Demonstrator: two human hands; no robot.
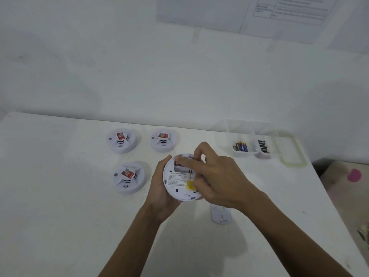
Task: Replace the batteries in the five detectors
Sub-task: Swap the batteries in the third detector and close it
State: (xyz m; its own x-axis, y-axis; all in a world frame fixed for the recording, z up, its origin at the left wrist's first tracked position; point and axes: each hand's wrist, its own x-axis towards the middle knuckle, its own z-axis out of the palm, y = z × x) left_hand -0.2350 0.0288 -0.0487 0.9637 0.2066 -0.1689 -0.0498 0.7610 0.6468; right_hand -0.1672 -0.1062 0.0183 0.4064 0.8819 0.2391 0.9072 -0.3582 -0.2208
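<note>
My left hand [159,188] grips a white round detector [177,181] turned back side up, above the table. The open battery bay and a yellow sticker show on its back. My right hand [215,176] lies over the detector with its fingertips in the battery bay at the top; whether they pinch a battery is hidden. Three more white detectors stand face up with red labels: one at the back left [121,140], one at the back middle [163,139], one in front of them on the left [128,177]. A white cover plate [220,214] lies on the table under my right wrist.
A clear plastic box [245,134] at the back right holds blue-and-gold batteries [240,146] in one compartment and dark batteries [263,146] in another. Its clear lid [289,150] lies beside it. The white table [60,196] meets a white wall at the back; its right edge runs diagonally.
</note>
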